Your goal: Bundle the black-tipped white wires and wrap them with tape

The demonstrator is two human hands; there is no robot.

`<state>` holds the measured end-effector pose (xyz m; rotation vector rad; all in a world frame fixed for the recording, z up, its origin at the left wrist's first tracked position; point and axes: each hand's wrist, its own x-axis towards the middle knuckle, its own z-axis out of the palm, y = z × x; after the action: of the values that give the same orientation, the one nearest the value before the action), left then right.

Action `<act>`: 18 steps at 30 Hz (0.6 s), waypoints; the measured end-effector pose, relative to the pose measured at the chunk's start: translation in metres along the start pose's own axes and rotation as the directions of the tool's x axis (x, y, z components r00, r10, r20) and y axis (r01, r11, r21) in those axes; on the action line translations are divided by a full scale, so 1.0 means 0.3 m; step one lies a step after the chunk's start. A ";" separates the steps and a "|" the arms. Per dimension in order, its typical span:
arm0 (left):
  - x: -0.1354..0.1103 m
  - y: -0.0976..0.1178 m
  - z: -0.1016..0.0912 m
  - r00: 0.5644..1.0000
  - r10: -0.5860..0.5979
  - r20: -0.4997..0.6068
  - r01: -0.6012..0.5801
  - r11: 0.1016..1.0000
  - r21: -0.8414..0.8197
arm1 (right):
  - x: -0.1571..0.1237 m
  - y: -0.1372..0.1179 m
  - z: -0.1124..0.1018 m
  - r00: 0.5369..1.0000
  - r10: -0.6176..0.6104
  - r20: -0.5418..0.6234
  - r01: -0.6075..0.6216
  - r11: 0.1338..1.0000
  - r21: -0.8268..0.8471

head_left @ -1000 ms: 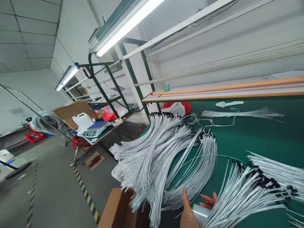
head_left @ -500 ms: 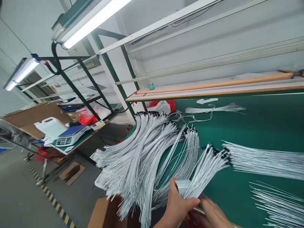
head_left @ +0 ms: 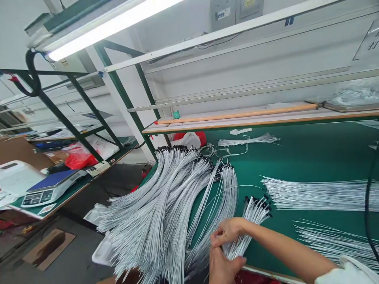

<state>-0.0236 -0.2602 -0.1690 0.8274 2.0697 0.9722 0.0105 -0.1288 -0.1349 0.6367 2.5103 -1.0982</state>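
Low in the middle of the view, my left hand (head_left: 223,266) is closed around a bundle of thin white wires (head_left: 256,211) with black ends, its thumb lying across them. The bundle leans up to the right. My right hand (head_left: 229,230) reaches over from the right, its forearm crossing in front of the wires. Its fingers are bent together against the left hand's fingertips, and what they pinch is hidden. A glossy, pale band (head_left: 226,248) shows in part between the hands, beside the wires. Just left lies a large heap of similar wires (head_left: 166,205), black ends at the back.
More wires (head_left: 316,194) lie on the green table (head_left: 308,157) to the right, with another loose bunch (head_left: 334,240) in front. A shelf (head_left: 207,125) runs along the back. At left, a scale (head_left: 51,187) stands on another table. A black cable (head_left: 368,197) hangs at right.
My right hand has moved from beside the bundle, up and left across it, to the left hand's fingers. It now covers most of the glossy band. The view has turned right.
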 end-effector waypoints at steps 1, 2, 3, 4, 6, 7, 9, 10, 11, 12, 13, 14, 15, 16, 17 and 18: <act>0.003 -0.015 0.003 1.000 -0.017 -0.009 0.017 1.000 0.018 | 0.006 0.017 0.004 0.999 0.000 0.039 -0.001 1.000 0.027; 0.006 -0.027 0.006 0.999 -0.044 -0.015 0.044 0.998 0.033 | 0.007 0.029 0.006 0.996 0.000 0.093 -0.002 1.000 0.028; 0.009 -0.035 0.007 0.997 -0.071 -0.017 0.071 0.996 0.046 | 0.005 0.036 0.009 0.991 0.010 0.134 -0.014 0.999 0.031; 0.012 -0.041 0.009 0.996 -0.088 -0.015 0.089 0.994 0.056 | 0.002 0.038 0.013 0.993 0.029 0.118 -0.036 0.998 0.057; 0.019 -0.047 0.012 0.994 -0.108 -0.009 0.108 0.991 0.076 | -0.008 0.032 0.024 0.991 0.100 0.085 -0.111 0.986 0.128; 0.022 -0.049 0.015 0.993 -0.114 -0.009 0.114 0.990 0.083 | -0.012 0.026 0.032 0.987 0.147 0.059 -0.155 0.974 0.163; 0.030 -0.054 0.024 0.992 -0.122 -0.023 0.124 0.988 0.090 | -0.017 0.011 0.047 0.970 0.240 -0.026 -0.229 0.950 0.213; 0.034 -0.059 0.030 0.991 -0.126 -0.037 0.129 0.987 0.093 | -0.019 0.003 0.052 0.959 0.271 -0.079 -0.248 0.943 0.222; 0.038 -0.064 0.036 0.991 -0.125 -0.053 0.129 0.987 0.096 | -0.021 -0.005 0.057 0.946 0.295 -0.132 -0.259 0.936 0.238; 0.041 -0.070 0.041 0.991 -0.118 -0.067 0.124 0.987 0.100 | -0.023 -0.013 0.060 0.932 0.315 -0.178 -0.265 0.930 0.256; 0.043 -0.077 0.045 0.991 -0.109 -0.077 0.117 0.988 0.104 | -0.026 -0.021 0.062 0.920 0.330 -0.211 -0.268 0.924 0.273; 0.044 -0.082 0.046 0.992 -0.099 -0.083 0.107 0.989 0.103 | -0.031 -0.029 0.065 0.909 0.336 -0.245 -0.262 0.921 0.289; 0.044 -0.086 0.044 0.993 -0.086 -0.084 0.094 0.991 0.094 | -0.037 -0.037 0.069 0.898 0.334 -0.288 -0.245 0.921 0.303; 0.044 -0.087 0.039 0.994 -0.073 -0.082 0.079 0.995 0.068 | -0.044 -0.044 0.075 0.883 0.322 -0.340 -0.216 0.924 0.316; 0.045 -0.083 0.032 0.995 -0.066 -0.071 0.068 0.997 0.022 | -0.052 -0.050 0.082 0.865 0.310 -0.394 -0.183 0.927 0.328; 0.047 -0.074 0.025 0.997 -0.067 -0.039 0.065 0.997 -0.045 | -0.061 -0.056 0.092 0.845 0.301 -0.442 -0.151 0.927 0.343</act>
<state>-0.0309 -0.2579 -0.1953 0.7177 2.0893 1.0027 0.0205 -0.1645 -0.1344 1.4255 2.5779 -1.3706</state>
